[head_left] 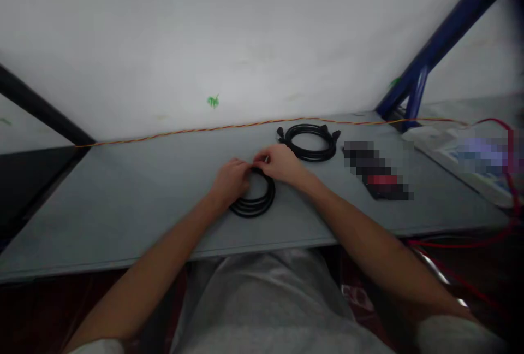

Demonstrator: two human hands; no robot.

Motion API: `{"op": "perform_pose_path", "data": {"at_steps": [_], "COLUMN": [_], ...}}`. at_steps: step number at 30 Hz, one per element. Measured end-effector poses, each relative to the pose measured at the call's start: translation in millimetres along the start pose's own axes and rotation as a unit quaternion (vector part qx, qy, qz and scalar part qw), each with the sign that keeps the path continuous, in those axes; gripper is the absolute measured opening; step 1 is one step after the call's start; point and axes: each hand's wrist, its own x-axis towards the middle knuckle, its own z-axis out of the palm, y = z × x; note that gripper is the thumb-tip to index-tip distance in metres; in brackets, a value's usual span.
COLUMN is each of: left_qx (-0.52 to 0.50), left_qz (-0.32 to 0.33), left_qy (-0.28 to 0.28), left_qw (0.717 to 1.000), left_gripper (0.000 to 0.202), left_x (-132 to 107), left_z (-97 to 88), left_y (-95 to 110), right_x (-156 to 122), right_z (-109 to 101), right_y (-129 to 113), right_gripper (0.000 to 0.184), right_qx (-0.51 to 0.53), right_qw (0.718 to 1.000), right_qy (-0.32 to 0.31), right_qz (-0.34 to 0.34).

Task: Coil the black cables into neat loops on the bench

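**Pinching a black cable coil on the tabletop [123, 217]**

My left hand [231, 182] and right hand [280, 163] pinch the top of a black cable coil [254, 210] at center, fingertips nearly meeting. A second black cable coil [311, 156] lies tidily looped just beyond, with a pixelated object [379, 173] to its right and a twisted orange wire [204, 131] along the tabletop's far edge.

A workshop bench: grey flat tabletop [123, 212], white back panel [245, 42], dark blue metal frame strut [442, 42] at far right.
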Motion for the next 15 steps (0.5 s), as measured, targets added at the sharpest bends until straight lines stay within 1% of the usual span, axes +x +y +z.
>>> {"op": "perform_pose_path", "data": {"at_steps": [3,6,9,13,15], "left_qx": [-0.003,-0.006,-0.004,-0.001,-0.002], "left_qz": [0.002,0.001,-0.003,0.003,0.006], "left_qy": [0.009,0.015,0.017,0.030,0.042], "left_qw": [1.000,1.000,1.000,1.000,0.999], "left_gripper": [0.040,0.039,0.037,0.035,0.034], "left_x": [0,0,-1,-1,-2], "left_z": [1.4,2.6,3.2,4.7,5.8], "left_y": [-1,-1,-2,-5,-7], "right_x": [6,3,-7,-17,-19], "right_z": [2,3,4,5,5], "right_y": [6,5,-2,-11,-12], "right_gripper": [0.023,0.027,0.028,0.031,0.034], "right_qx": [0.047,0.034,-0.037,-0.160,-0.176], "right_qw": [0.999,0.999,0.998,0.984,0.981], "right_qy": [0.001,0.031,0.044,0.054,0.044], "right_qz": [0.011,0.023,0.015,-0.055,-0.068]}}
